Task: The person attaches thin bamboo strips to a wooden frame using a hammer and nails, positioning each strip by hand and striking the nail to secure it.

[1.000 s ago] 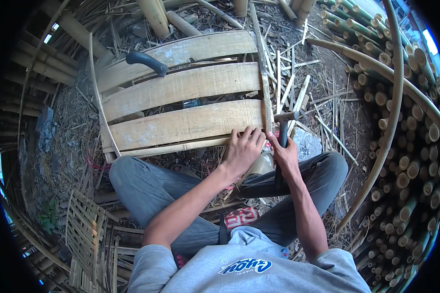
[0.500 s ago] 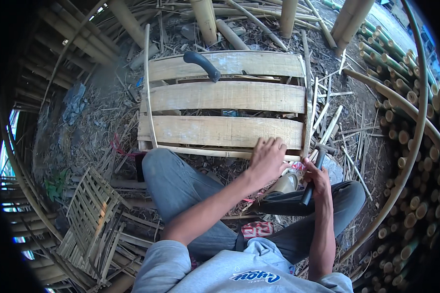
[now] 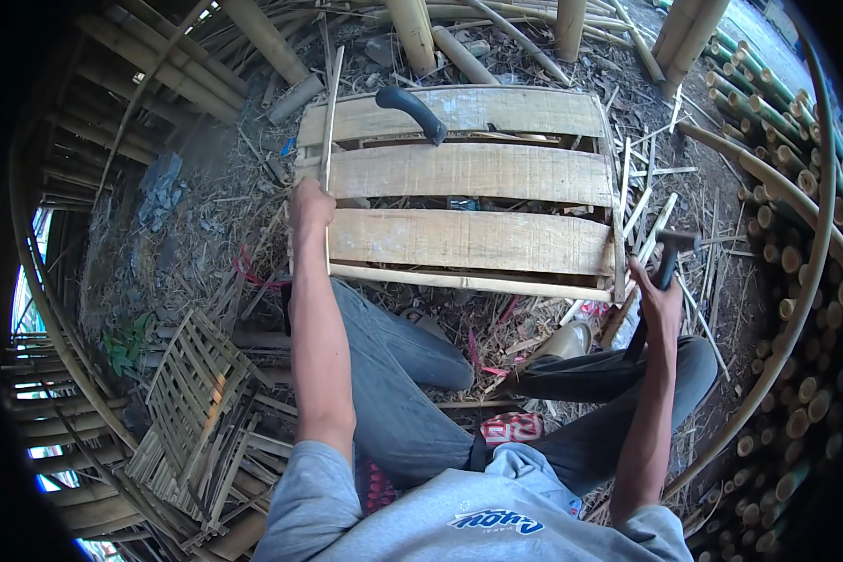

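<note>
Platform (image 3: 468, 178) over earth (image 3: 206, 197) near bamboo (image 3: 788, 308), left fingers (image 3: 313, 194) round strip (image 3: 332, 112), right fingers (image 3: 663, 295) round hammer (image 3: 667, 265)

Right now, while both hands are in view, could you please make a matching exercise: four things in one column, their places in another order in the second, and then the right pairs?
Things
1. Hammer
2. Left hand
3. Dark curved tube
4. Woven bamboo panel

Places
A. Toward the lower left of the picture
B. In the right hand
C. Over the farthest wooden slat
D. At the thin strip

Right pairs: 1-B, 2-D, 3-C, 4-A
</note>
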A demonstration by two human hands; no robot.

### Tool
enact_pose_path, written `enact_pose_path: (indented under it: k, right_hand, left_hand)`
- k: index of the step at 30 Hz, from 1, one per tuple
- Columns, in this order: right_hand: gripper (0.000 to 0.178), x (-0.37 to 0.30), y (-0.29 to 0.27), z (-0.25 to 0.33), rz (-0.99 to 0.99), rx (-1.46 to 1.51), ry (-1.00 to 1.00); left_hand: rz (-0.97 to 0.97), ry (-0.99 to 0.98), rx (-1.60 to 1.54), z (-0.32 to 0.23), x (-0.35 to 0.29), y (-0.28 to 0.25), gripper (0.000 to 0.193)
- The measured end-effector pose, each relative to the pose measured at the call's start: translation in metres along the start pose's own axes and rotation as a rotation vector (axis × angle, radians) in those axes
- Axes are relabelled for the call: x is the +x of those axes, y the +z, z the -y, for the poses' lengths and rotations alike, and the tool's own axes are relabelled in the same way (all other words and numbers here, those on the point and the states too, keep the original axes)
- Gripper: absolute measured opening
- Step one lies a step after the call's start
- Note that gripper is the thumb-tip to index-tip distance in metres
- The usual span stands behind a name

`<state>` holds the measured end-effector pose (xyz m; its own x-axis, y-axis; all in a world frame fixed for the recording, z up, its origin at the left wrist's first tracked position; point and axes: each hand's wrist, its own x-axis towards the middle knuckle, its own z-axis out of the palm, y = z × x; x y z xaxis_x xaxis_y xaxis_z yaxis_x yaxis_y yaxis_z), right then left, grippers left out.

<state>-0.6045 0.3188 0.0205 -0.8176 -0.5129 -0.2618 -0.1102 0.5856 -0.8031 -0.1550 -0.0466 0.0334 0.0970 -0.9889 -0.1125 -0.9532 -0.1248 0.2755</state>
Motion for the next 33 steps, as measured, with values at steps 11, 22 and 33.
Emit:
enact_pose_path:
  k: [11, 22, 33]
  right_hand:
    - [0.031, 0.014, 0.036, 0.023, 0.088, -0.016, -0.218]
    - [0.027, -0.005, 0.039, 0.04, 0.096, -0.344, -0.715]
    - [0.026, -0.007, 0.062, 0.04, 0.203, -0.499, -0.761]
  left_hand:
    - [-0.161, 0.183, -0.457, -0.013, -0.011, 0.009, 0.025]
    - [-0.353, 0.391, -0.543, -0.025, -0.035, -0.016, 0.025]
    - [-0.182, 0.358, -0.508, -0.01, -0.028, -0.012, 0.029]
